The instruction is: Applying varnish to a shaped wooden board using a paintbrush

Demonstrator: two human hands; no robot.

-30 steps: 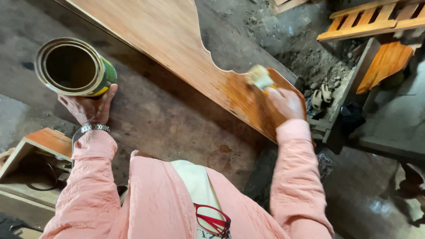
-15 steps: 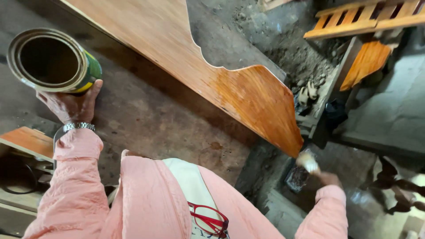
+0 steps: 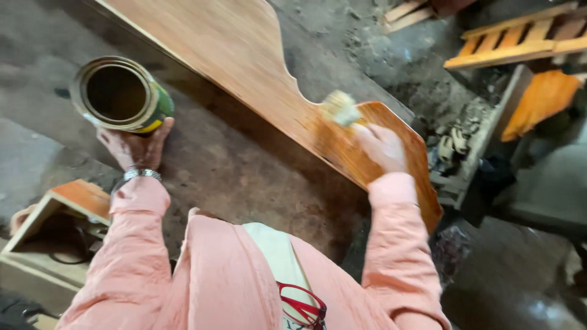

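Since the frame half a second earlier, the right hand [image 3: 382, 146] has risen from below the board's lower end, where it was near a dark container, back onto the shaped wooden board [image 3: 244, 55]. It now rests on the rounded, darker and glossier end of that board, as it did one second ago. The right arm reaches forward in a pink sleeve, wrist roughly straight, with the fingers closed around a pale yellowish pad [image 3: 341, 108]. The pad is pressed against the board face just beyond the scalloped notch in the board's edge.

The left hand [image 3: 137, 143] is held to the left of the board, well apart from it, palm up with the fingers curled under an open metal can [image 3: 119, 93]. The can is tilted so that its dark mouth faces the camera; its side shows green and yellow. A metal watch band [image 3: 142, 174] circles the left wrist. The left arm is bent, elbow low.

Left of the board, below the can, lies a small wooden box frame [image 3: 55, 214]. To the right of the board, an orange slatted wooden piece [image 3: 513, 46] lies on the ground.
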